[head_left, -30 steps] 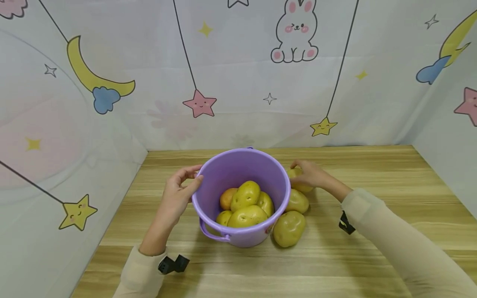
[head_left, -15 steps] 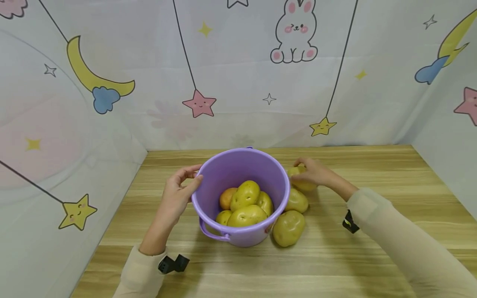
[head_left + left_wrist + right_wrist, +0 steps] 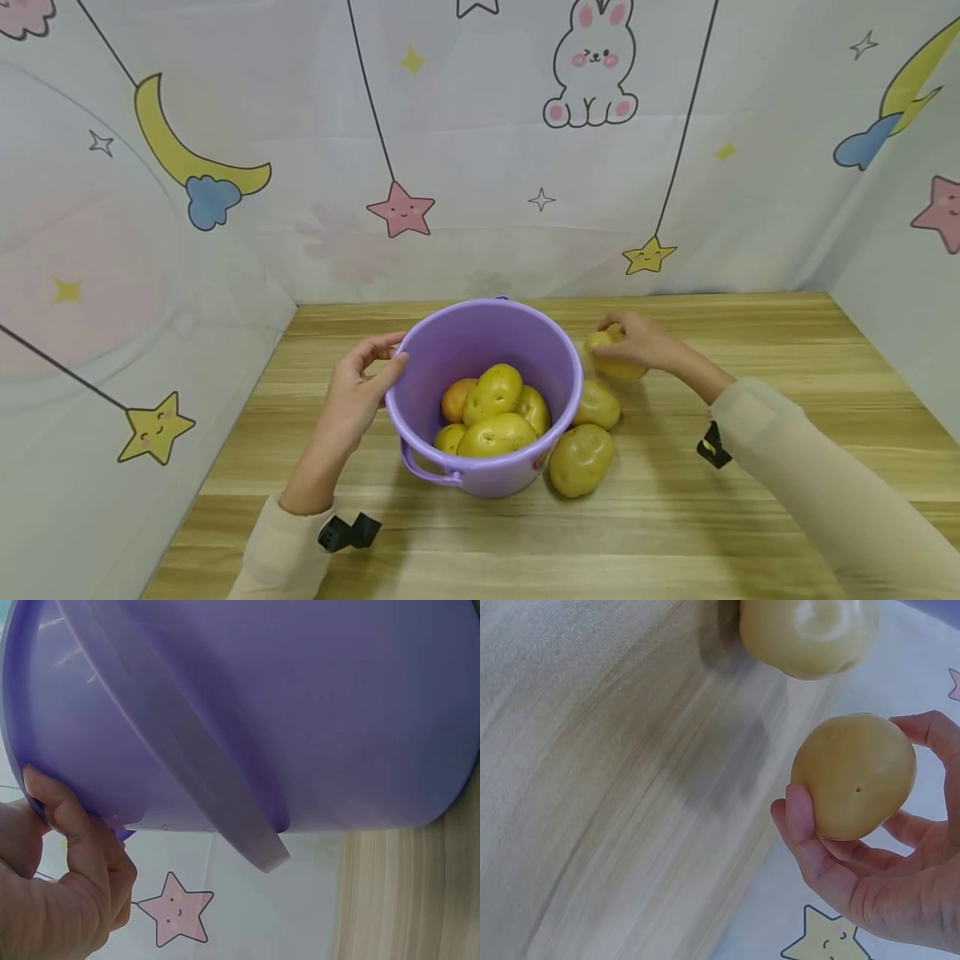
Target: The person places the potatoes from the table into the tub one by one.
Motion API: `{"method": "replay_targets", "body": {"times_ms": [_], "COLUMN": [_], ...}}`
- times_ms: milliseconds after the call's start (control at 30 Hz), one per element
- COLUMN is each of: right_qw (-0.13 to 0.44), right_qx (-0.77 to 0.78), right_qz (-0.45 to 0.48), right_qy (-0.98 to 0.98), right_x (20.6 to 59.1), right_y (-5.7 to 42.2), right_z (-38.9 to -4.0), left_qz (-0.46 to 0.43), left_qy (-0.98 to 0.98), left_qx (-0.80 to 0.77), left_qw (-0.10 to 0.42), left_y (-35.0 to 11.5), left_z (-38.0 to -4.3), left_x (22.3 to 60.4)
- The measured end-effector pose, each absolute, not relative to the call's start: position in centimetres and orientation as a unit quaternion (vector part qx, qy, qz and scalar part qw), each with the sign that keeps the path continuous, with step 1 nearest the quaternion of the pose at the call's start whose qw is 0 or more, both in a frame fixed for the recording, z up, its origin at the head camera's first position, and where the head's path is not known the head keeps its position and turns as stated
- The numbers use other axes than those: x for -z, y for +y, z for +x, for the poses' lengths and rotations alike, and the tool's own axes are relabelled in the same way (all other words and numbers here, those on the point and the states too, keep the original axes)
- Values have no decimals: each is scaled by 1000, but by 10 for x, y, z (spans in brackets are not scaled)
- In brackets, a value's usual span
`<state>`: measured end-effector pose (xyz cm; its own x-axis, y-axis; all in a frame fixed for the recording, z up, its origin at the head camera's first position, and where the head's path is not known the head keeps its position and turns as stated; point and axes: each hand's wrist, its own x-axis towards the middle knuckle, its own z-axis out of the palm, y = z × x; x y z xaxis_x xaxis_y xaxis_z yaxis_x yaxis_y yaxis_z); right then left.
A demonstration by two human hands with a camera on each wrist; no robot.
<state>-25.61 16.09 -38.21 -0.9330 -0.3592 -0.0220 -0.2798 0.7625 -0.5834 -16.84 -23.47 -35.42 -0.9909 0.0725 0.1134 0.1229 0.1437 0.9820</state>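
A purple bucket (image 3: 487, 479) stands on the table with several yellow potatoes (image 3: 498, 435) and one orange-toned round item (image 3: 457, 400) inside. My left hand (image 3: 358, 392) pinches the bucket's left rim, thumb on the inner side; the left wrist view shows the fingers (image 3: 67, 817) curled against the outer wall. To the right of the bucket my right hand (image 3: 643, 343) grips a potato (image 3: 855, 776) between thumb and fingers. In the right wrist view a shadow lies on the wood below this potato.
Two more potatoes lie on the wooden table (image 3: 675, 517) against the bucket's right side, a middle one (image 3: 597, 406) and a nearer one (image 3: 581, 461). The bucket's handle (image 3: 429, 472) hangs at its front left. A printed curtain (image 3: 480, 150) borders the table's back.
My right hand has moved a little to the right and away from the bucket, taking the potato with it. The left hand and bucket have stayed put.
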Motion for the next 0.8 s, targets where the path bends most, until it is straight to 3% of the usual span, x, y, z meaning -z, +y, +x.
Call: {"method": "replay_targets", "body": {"times_ms": [367,800], "right_qw": [62,41], "right_qx": [314,327], "right_qz": [-168,-165], "right_qy": [932,930], "right_x": [362,311], "right_y": [167,169], "right_z": [-249,-239], "left_qz": [-55,-62], "left_qy": [-755,-756], "left_qx": [653,651], "left_qw": [21,20], "left_y": [-236,-235], "left_z": [-166,-168], "left_x": [355,355]}}
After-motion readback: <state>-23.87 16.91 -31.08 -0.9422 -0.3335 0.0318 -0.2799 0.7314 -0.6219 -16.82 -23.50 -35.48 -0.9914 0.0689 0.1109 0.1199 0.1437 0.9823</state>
